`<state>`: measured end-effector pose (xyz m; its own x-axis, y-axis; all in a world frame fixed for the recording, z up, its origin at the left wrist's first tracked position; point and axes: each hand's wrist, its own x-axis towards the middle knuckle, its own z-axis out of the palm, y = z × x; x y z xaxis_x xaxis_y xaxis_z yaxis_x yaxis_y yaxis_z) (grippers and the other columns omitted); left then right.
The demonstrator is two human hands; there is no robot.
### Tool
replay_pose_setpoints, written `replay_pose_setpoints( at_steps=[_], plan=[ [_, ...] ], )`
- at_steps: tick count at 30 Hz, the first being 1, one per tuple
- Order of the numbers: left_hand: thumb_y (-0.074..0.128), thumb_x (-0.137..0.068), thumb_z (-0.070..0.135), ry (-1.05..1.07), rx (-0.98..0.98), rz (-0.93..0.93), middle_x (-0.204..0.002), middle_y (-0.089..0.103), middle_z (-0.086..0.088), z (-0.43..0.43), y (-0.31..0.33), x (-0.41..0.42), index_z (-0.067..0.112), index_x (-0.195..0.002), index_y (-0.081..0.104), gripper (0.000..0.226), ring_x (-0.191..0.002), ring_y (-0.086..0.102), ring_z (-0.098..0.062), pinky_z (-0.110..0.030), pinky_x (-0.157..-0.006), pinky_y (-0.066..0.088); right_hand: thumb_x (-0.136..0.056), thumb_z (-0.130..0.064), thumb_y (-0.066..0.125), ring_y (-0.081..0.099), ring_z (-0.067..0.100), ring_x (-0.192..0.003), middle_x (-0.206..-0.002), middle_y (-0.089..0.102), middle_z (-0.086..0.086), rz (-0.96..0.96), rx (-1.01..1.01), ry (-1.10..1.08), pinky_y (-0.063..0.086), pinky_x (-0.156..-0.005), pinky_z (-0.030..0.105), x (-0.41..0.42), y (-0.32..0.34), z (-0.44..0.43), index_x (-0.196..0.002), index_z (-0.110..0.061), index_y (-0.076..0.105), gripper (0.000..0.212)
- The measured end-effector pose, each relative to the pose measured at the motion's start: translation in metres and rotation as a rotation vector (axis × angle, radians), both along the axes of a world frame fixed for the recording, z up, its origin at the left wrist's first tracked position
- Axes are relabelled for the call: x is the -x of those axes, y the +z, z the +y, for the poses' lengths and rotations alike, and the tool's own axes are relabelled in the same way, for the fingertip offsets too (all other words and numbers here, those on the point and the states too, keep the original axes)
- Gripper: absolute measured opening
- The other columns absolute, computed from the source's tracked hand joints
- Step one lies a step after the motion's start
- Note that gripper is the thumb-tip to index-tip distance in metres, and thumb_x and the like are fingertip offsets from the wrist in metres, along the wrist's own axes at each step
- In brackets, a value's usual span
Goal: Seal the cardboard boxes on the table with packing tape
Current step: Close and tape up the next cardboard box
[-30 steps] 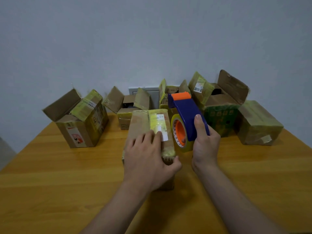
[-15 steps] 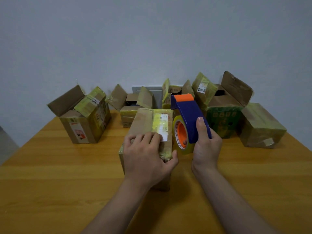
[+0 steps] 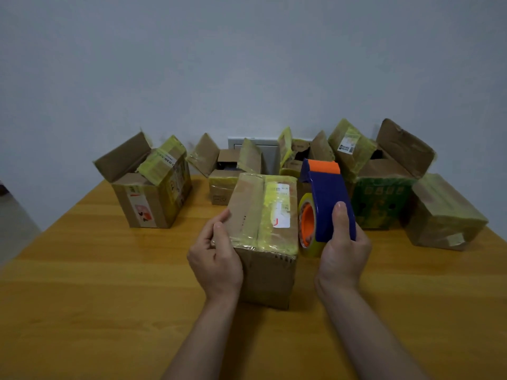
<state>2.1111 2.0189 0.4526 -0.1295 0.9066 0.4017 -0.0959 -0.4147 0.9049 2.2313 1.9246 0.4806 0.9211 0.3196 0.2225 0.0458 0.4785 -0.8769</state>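
A closed cardboard box (image 3: 263, 215) with yellowish tape and a white label on top stands at the table's middle. My left hand (image 3: 216, 256) grips its near left corner, thumb on the top edge. Right beside the box, my right hand (image 3: 343, 248) holds a blue tape dispenser (image 3: 327, 204) upright, its orange blade guard at the top and its orange-cored tape roll (image 3: 308, 223) facing the box's right side.
Along the wall stand open boxes: one at the left (image 3: 151, 185), a small one (image 3: 225, 171), another behind the dispenser (image 3: 296, 152), a green-printed one (image 3: 381, 198). A closed taped box (image 3: 441, 215) lies at the far right. The wooden table (image 3: 96, 283) extends toward me.
My left hand slid off the box's top to its near left corner. The box's top is now uncovered. The dispenser stays upright to the right of the box.
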Motion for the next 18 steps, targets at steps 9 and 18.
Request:
replay_pose_setpoints(
  at_steps=[9, 18],
  plan=[
    [0.043, -0.100, 0.030, -0.009, -0.078, 0.263, -0.098, 0.070, 0.028, 0.020, 0.009, 0.013, 0.030, -0.115, 0.076, 0.036, -0.093, 0.066, 0.002, -0.030, -0.074, 0.052, -0.090, -0.058, 0.064, 0.072, 0.007, -0.079, -0.087, 0.076, -0.002, 0.004, 0.013, -0.004, 0.054, -0.060, 0.014, 0.007, -0.003, -0.001, -0.100, -0.024, 0.075, 0.037],
    [0.054, -0.091, 0.073, -0.100, -0.466, 0.999, -0.130, 0.069, 0.011, -0.023, 0.029, -0.002, 0.035, -0.122, 0.071, 0.053, -0.121, 0.058, -0.011, -0.037, -0.104, 0.035, -0.083, -0.065, 0.066, 0.075, 0.012, -0.080, -0.090, 0.079, 0.003, 0.103, 0.050, 0.033, 0.056, -0.060, 0.016, 0.008, -0.014, 0.001, -0.096, -0.032, 0.080, 0.039]
  ],
)
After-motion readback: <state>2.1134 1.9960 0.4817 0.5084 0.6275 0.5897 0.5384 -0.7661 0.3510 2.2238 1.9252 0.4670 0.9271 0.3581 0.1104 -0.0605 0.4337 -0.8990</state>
